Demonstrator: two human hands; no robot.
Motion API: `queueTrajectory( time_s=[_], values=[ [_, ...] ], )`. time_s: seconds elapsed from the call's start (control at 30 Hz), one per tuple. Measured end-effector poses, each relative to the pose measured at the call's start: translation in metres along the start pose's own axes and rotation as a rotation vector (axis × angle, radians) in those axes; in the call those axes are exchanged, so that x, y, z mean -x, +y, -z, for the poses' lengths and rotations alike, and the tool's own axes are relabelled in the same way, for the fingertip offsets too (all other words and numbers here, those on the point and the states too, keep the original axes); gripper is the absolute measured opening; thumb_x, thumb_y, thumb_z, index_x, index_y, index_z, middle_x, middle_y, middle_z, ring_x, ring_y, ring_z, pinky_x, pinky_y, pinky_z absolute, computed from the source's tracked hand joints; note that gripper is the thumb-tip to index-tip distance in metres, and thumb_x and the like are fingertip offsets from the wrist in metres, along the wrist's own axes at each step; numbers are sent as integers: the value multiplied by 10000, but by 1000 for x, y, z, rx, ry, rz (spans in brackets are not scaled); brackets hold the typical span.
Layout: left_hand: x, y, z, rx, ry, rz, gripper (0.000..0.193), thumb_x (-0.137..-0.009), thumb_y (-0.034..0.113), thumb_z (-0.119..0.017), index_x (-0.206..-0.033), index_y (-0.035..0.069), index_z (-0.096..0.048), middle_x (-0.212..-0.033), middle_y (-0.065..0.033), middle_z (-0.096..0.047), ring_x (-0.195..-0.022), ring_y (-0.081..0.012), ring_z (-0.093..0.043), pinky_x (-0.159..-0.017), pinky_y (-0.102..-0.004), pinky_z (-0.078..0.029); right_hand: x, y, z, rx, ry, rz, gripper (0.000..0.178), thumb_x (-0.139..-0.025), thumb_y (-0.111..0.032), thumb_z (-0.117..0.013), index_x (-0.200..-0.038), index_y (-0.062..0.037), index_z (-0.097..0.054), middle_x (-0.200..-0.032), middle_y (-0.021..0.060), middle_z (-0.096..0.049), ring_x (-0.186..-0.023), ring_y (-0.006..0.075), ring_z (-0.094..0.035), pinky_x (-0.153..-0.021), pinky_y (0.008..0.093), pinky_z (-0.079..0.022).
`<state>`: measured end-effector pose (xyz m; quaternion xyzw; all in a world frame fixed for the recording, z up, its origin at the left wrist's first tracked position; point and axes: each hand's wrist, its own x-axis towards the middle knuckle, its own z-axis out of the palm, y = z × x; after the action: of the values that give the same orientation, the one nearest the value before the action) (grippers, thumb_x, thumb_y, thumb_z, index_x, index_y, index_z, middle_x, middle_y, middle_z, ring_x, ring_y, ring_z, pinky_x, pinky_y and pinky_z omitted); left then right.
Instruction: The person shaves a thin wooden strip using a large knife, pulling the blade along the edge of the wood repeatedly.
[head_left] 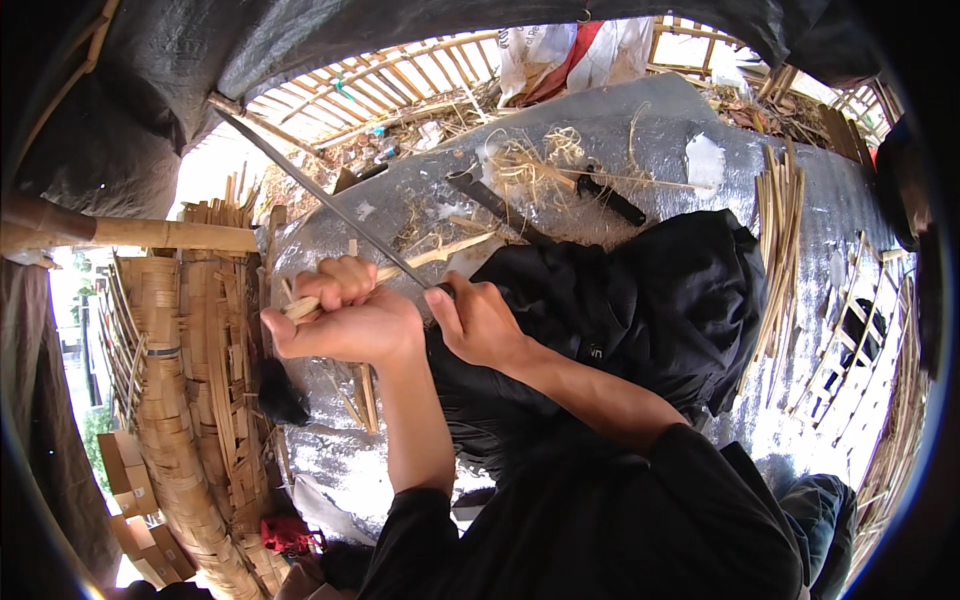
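Note:
My left hand (345, 312) is closed around a pale bamboo strip (440, 254), its palm side partly turned up. The strip runs out to the right of the fist, and a short end shows at the left. Just to the right, my right hand (482, 325) grips the dark handle of a long knife (330, 200). Its narrow blade slants away to the far left, crossing over the strip close to both hands. Whether the edge touches the strip I cannot tell. Black cloth (620, 300) covers my lap beneath the right forearm.
Fine bamboo shavings (530, 170) lie on a shiny grey sheet (620, 120), near a dark tube-like piece (500, 208) and another dark object (612, 200). Thin bamboo strips (778, 250) are bundled at the right. Woven bamboo (165, 400) stands at the left, below a bamboo pole (170, 235).

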<state>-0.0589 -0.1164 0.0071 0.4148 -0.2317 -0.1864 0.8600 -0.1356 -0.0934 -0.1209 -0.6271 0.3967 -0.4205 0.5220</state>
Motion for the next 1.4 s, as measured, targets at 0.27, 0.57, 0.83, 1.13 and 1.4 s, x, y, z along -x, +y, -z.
queueTrajectory(
  time_s=[0.27,0.57,0.83,1.13,1.4],
  values=[
    [-8,-1,29,41,-34,-56,595,-949,629,-359,-581,170,-269,-530,36,-187,-486,-112,-166,-491,-301,-138,8,26,13,257,-8,-106,524,-993,-435,-526,-754,27,-591,-602,273,-592,-626,479,-625,-571,536,-505],
    [14,-5,3,50,13,-41,616,-951,619,-361,-551,162,-254,-531,33,-179,-482,-123,-172,-495,-301,-164,26,93,13,280,139,-89,556,-1003,-466,-479,-823,43,-610,-627,299,-606,-625,480,-639,-577,537,-527],
    [26,-11,-2,-12,-116,-61,620,-973,609,-326,-558,156,-249,-515,25,-177,-483,-128,-161,-498,-304,-155,14,17,33,111,40,-44,506,-1015,-411,-489,-782,32,-570,-582,282,-574,-582,484,-607,-571,551,-500],
    [10,-4,-5,28,-30,-48,621,-955,635,-334,-560,158,-291,-507,32,-171,-486,-123,-157,-508,-306,-159,41,187,34,374,-32,-429,668,-1037,-520,-362,-848,51,-651,-729,312,-630,-802,493,-638,-728,534,-512],
    [15,-11,-3,21,-128,-43,629,-966,624,-317,-554,153,-259,-503,36,-157,-483,-113,-138,-502,-291,-147,16,36,27,-8,-8,-160,534,-1023,-430,-459,-808,34,-610,-682,310,-605,-695,494,-630,-647,526,-508]
  ],
)
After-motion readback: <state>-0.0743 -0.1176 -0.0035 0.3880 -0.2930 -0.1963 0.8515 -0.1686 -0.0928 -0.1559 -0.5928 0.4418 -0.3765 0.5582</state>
